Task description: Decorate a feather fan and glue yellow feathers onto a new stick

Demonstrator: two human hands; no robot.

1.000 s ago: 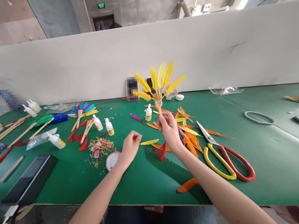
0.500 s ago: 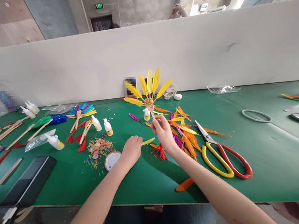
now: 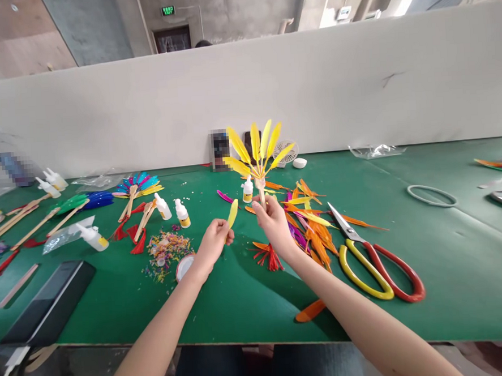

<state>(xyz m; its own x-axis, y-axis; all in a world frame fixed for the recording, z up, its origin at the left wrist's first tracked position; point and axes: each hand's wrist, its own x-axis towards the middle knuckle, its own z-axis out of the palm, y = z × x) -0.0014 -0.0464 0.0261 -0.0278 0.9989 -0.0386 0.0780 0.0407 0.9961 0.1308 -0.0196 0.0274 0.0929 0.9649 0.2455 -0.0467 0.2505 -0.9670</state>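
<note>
My right hand is closed round the wooden handle of a feather fan, held upright above the table with several yellow feathers spread from its top. My left hand pinches a single yellow feather, its tip pointing up and towards the fan; the two are apart. Below my left wrist lies a round white lid, partly covered by the forearm. A red tassel rests on the table under my right hand. Behind the fan stands a small white glue bottle.
Orange and purple feathers lie heaped right of my right hand, beside large scissors with yellow and red handles. Colourful confetti, glue bottles and finished-looking feather fans cover the left. A white partition stands behind the table.
My left hand has lifted the yellow feather off the table and turned it upright. The fan in my right hand has turned and shifted slightly right.
</note>
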